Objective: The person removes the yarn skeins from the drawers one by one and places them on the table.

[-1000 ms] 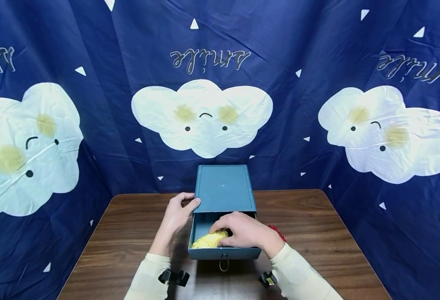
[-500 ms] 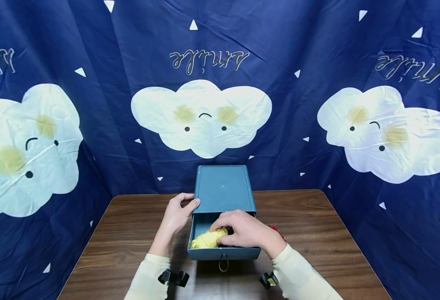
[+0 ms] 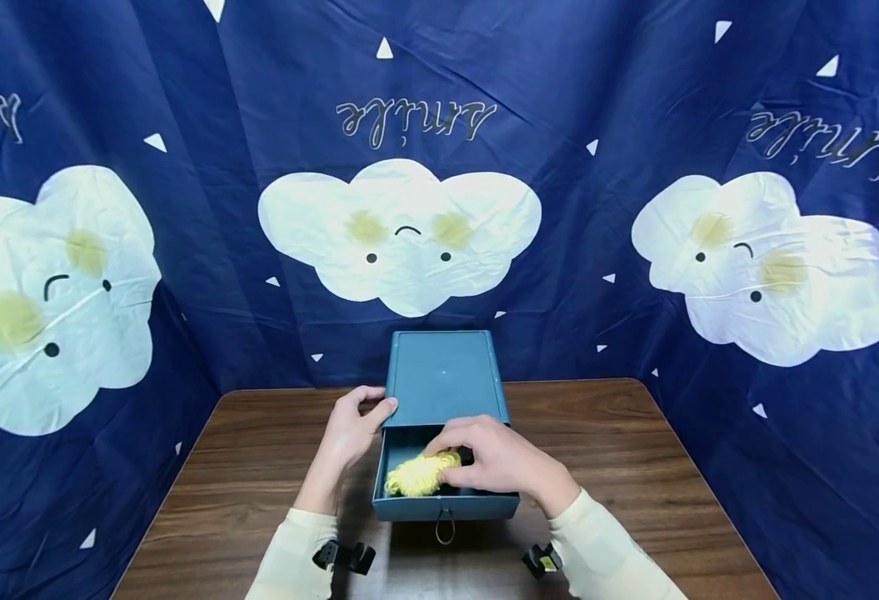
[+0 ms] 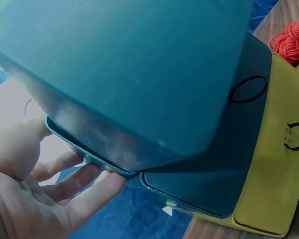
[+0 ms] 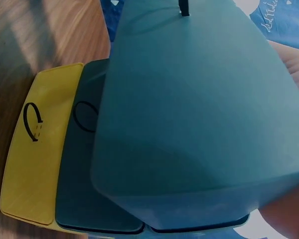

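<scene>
In the head view a blue drawer unit (image 3: 442, 375) stands on the table with its top drawer (image 3: 409, 508) pulled out toward me. A yellow yarn ball (image 3: 418, 475) lies inside that drawer at its front left. My right hand (image 3: 487, 454) reaches into the drawer, and its thumb and fingers pinch the right side of the yarn. My left hand (image 3: 352, 427) rests against the left side of the unit, with fingers and thumb spread along the edge. In the right wrist view the drawer hides the yarn and the fingertips.
Below the pulled-out drawer are a closed dark teal drawer (image 4: 199, 184) and a yellow drawer (image 4: 271, 159), each with a black loop. Red yarn (image 4: 291, 44) lies on the wooden table (image 3: 626, 467). A blue cloud-print curtain (image 3: 581, 350) hangs behind and at both sides.
My right hand has shifted slightly up and right, and the yellow yarn has moved a little with it. The red yarn has gone from sight in the head view. My left hand stays put.
</scene>
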A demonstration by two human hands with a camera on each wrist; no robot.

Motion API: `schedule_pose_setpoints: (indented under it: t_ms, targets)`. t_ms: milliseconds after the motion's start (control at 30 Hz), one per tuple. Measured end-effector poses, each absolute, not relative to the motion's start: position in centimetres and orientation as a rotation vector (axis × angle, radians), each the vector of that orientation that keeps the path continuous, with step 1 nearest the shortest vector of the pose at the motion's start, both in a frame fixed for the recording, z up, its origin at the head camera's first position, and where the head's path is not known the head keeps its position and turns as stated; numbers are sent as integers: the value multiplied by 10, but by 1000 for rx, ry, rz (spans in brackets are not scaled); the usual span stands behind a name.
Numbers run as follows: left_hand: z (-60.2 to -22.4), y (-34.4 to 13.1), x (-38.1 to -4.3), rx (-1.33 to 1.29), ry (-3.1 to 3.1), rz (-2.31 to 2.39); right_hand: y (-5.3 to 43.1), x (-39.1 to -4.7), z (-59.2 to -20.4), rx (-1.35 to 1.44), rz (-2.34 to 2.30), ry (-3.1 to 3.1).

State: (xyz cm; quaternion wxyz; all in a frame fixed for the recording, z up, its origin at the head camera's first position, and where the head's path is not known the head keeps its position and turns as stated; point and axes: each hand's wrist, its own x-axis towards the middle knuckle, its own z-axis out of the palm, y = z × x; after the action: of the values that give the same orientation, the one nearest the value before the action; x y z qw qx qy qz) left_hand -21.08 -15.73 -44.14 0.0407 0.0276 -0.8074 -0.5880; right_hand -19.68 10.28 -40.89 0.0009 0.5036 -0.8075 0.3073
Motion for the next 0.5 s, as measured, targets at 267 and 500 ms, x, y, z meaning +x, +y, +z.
schedule_pose_setpoints:
  t_ms: [267,500]
  targets:
    - [-441,-156,-211,80,-2460,-1820,112,-194,-405,1536,1023,-2518]
    - [-440,-157,-210,68,-2469,-1799,121,-191,-402,1457,1108,-2503]
